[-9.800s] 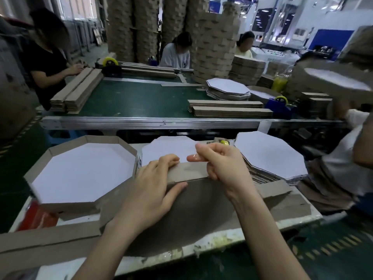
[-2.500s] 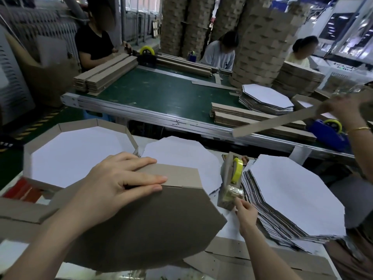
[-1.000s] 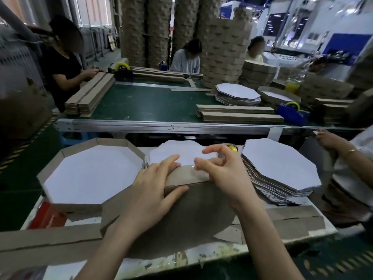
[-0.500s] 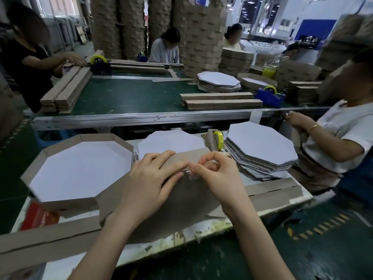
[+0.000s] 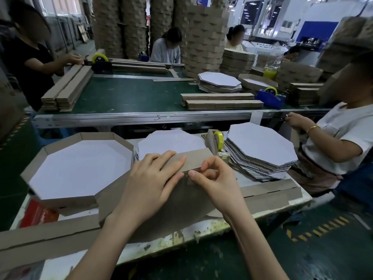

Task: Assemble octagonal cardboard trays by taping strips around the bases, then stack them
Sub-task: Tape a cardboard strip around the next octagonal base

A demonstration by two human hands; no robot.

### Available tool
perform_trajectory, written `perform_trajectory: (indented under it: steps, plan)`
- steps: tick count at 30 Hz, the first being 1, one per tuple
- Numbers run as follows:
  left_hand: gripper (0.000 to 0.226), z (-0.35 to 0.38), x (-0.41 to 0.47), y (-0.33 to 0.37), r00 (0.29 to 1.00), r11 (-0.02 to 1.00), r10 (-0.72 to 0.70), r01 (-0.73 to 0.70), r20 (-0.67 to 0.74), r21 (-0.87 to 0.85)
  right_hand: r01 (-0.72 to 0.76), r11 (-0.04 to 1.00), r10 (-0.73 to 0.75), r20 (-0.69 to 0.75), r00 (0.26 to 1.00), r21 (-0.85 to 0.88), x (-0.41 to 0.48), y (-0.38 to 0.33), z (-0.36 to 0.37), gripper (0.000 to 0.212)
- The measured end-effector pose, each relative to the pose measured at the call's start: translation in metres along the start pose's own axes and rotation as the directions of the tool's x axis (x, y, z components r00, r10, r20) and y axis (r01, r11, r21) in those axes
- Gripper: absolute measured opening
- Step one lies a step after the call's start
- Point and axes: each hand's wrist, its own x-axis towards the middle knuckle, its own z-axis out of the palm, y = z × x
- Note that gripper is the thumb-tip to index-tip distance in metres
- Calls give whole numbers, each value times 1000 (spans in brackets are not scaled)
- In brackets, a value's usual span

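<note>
Right hand (image 5: 218,182) is back from the tape dispenser (image 5: 218,141); it pinches a tape piece (image 5: 188,179) onto the seam between strip (image 5: 195,158) and upturned base (image 5: 181,203), mid-bench; left hand (image 5: 153,184) flat, fingers straight, pressing the strip; hands nearly touching. Judgement: another joint closing. Finished tray (image 5: 60,146) close left, base stack (image 5: 260,146) close right; free room only nearward.

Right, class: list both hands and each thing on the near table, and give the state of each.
left hand: flat, pressing the strip down.
right hand: fingers curled, pinching the strip's lower edge.
unfinished tray: brown side up, under both hands.
finished tray: white side up, walls standing.
base stack: white side up, fanned unevenly.
tape dispenser: upright, yellow roll loaded.
</note>
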Motion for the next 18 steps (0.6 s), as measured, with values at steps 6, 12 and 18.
perform_trajectory:
  steps: [6, 12, 18]
  plan:
    - [43, -3, 2, -1, 998, 1000, 16, -17, 59, 17, 134, 987, -136, -20, 991, -90, 3, 10, 4, 27]
    - [46, -5, 3, 2, 995, 1000, -7, 8, 103, -10, 253, 930, -258, 16, 966, -266, 4, 17, 4, 44]
    - [40, -6, 5, 6, 997, 992, -61, 65, 46, -106, 243, 853, -268, 12, 963, -461, 2, 22, -3, 54]
